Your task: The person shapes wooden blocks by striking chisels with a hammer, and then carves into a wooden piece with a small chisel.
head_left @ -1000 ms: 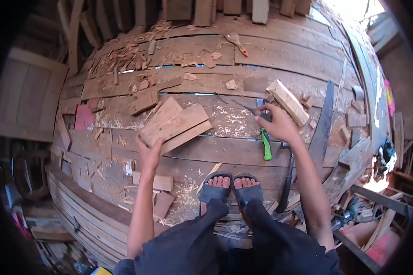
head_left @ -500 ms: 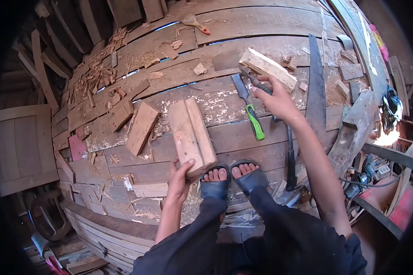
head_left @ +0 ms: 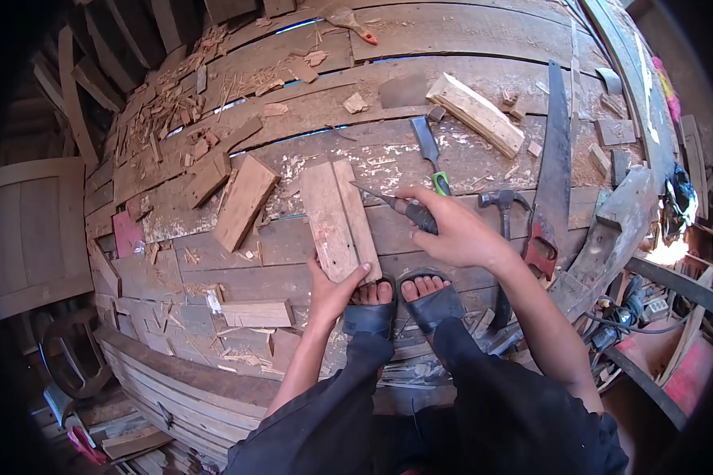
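My left hand (head_left: 333, 291) grips the near end of a pale wooden block (head_left: 329, 215), thumb on top and fingers at its left side. A dark lengthwise line splits the block's upper face into a wide and a narrow strip. In my right hand (head_left: 461, 231) is a thin pointed tool (head_left: 404, 207) with a dark handle; its exact kind is unclear. Its tip lies near the far right of the block, and I cannot tell whether it touches. A wide chisel (head_left: 426, 144) with a green handle lies beyond this hand, partly hidden by it.
A claw hammer (head_left: 505, 203) and a handsaw (head_left: 553, 154) lie to the right. Further off are a split wood piece (head_left: 477, 116) and a paintbrush (head_left: 348, 20). Wood blocks (head_left: 247, 203) and shavings litter the plank floor at left. My sandalled feet (head_left: 430, 301) stand close to the block.
My right hand has brought the pointed tool back from beside the split wood piece to the block. The block has turned slightly and stays in my left hand.
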A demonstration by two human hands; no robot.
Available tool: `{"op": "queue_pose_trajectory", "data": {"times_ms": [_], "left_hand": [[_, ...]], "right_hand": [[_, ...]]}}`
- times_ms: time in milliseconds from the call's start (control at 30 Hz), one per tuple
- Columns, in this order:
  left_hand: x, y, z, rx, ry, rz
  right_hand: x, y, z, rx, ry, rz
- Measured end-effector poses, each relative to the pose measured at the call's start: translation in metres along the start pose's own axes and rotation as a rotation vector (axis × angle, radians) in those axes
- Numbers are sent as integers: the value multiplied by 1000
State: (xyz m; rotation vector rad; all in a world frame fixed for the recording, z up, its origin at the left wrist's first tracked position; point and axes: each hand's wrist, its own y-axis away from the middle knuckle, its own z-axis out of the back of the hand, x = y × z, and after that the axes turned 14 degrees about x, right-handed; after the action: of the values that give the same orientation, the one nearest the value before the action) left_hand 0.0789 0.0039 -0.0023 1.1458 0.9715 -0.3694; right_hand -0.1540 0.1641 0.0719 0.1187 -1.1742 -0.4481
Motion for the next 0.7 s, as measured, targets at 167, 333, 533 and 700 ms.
{"op": "queue_pose_trajectory", "data": {"times_ms": [167,333,533,700], "left_hand": [[-3,6,5,-118,-477,-22],[-2,3,4,-105,-409,-90],[6,-12,7,-70,-70,-122],[-5,-20,7,-75,-209,-208]], "right_hand": [[10,2,-31,-8,-57,-1],[21,2,-51,-65,11,-12],[40,7,-56,-3,21,-96],[52,11,-65,-9,67,-160]]}}
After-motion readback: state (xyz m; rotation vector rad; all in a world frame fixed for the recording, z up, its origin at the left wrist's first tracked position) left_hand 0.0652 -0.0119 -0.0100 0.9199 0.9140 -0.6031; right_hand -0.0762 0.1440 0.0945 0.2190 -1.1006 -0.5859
